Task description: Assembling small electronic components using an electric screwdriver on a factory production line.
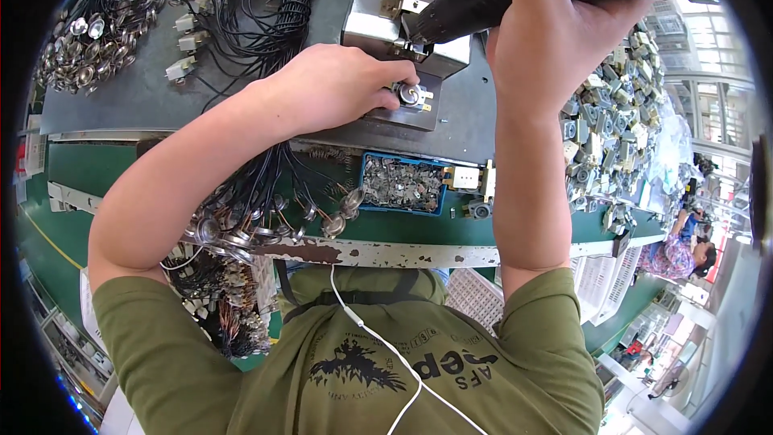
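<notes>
My left hand [342, 84] reaches across the bench, its thumb and fingertips closed on a small round metal switch part [411, 95] with brass terminals. That part sits on a flat metal block [423, 118] in front of a bent sheet-metal fixture [447, 48]. My right hand [539, 36] is wrapped around a black power screwdriver [475, 10], held slanted. The screwdriver's tip points down and left into the fixture, by a small metal bracket [415, 4]. Whether the tip touches a screw is hidden.
A blue tray [403, 208] holds small metal pieces. Bundled black wires [294, 12] and round metal caps [93, 52] lie to the left, more caps [233, 225] near the front edge. Many switch bodies [608, 125] are heaped on the right. Another person [684, 256] sits farther right.
</notes>
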Demonstrator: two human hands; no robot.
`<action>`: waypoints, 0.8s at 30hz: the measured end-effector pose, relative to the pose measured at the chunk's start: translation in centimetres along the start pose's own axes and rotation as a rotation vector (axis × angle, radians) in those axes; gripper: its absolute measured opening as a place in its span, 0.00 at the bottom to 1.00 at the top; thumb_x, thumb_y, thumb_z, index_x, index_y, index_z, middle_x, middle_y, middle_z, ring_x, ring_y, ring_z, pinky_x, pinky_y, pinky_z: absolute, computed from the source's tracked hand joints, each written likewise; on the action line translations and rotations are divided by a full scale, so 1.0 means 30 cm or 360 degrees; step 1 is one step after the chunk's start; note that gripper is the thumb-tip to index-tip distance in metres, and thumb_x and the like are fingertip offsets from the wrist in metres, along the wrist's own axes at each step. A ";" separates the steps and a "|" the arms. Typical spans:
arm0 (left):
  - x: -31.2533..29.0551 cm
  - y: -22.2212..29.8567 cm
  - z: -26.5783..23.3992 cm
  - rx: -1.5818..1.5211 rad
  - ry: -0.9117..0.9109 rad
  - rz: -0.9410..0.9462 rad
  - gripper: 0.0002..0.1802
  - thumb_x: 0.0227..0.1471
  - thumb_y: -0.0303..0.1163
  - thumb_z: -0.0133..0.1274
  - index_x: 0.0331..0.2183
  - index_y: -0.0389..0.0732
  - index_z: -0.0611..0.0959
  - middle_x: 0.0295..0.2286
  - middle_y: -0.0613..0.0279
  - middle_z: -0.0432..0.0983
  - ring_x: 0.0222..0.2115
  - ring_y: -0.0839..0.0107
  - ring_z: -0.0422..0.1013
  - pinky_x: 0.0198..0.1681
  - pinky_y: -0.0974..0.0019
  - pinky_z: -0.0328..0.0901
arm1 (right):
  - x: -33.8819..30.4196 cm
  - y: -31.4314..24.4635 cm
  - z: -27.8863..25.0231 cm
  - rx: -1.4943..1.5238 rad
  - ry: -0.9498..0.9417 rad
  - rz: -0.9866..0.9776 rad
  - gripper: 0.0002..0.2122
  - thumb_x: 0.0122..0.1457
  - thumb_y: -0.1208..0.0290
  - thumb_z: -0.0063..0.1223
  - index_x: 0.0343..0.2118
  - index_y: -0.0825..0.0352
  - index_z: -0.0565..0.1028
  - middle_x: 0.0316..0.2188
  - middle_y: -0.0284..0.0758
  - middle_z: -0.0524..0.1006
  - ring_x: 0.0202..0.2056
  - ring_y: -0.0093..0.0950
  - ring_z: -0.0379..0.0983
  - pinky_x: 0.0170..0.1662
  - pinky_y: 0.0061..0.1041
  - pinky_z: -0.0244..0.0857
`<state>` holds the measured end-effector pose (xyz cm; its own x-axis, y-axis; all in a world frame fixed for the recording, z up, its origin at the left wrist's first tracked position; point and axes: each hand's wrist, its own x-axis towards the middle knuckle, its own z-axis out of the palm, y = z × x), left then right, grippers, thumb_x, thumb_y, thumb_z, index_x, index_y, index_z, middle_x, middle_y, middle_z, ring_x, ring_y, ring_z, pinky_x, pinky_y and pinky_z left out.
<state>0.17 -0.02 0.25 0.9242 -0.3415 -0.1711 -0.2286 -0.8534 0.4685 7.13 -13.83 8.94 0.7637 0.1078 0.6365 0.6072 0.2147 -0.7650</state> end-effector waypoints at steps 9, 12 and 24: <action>0.001 -0.013 0.018 -0.0002 0.0113 0.0090 0.21 0.59 0.44 0.58 0.54 0.57 0.80 0.32 0.54 0.83 0.34 0.53 0.79 0.38 0.53 0.73 | 0.017 0.014 0.029 0.0051 -0.0020 0.0006 0.18 0.59 0.81 0.64 0.47 0.69 0.67 0.34 0.36 0.81 0.25 0.22 0.77 0.26 0.20 0.72; -0.018 -0.039 0.038 0.0057 0.0233 0.0201 0.22 0.59 0.43 0.58 0.54 0.56 0.81 0.32 0.55 0.83 0.34 0.54 0.80 0.38 0.53 0.73 | -0.012 -0.007 0.031 0.0073 0.0008 0.0090 0.21 0.59 0.82 0.64 0.49 0.68 0.63 0.34 0.37 0.81 0.25 0.22 0.77 0.25 0.20 0.72; -0.012 -0.010 0.003 0.0064 0.0101 0.0079 0.20 0.61 0.46 0.55 0.53 0.55 0.81 0.33 0.57 0.84 0.37 0.52 0.80 0.41 0.51 0.73 | -0.088 -0.028 -0.112 -0.0158 -0.0001 0.0259 0.04 0.60 0.81 0.63 0.37 0.73 0.79 0.27 0.34 0.80 0.20 0.20 0.74 0.24 0.19 0.68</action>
<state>-0.13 0.32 0.11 0.9288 -0.3589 -0.0926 -0.2854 -0.8518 0.4393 5.33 -17.57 7.58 0.8535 0.1339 0.5036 0.4943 0.0977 -0.8638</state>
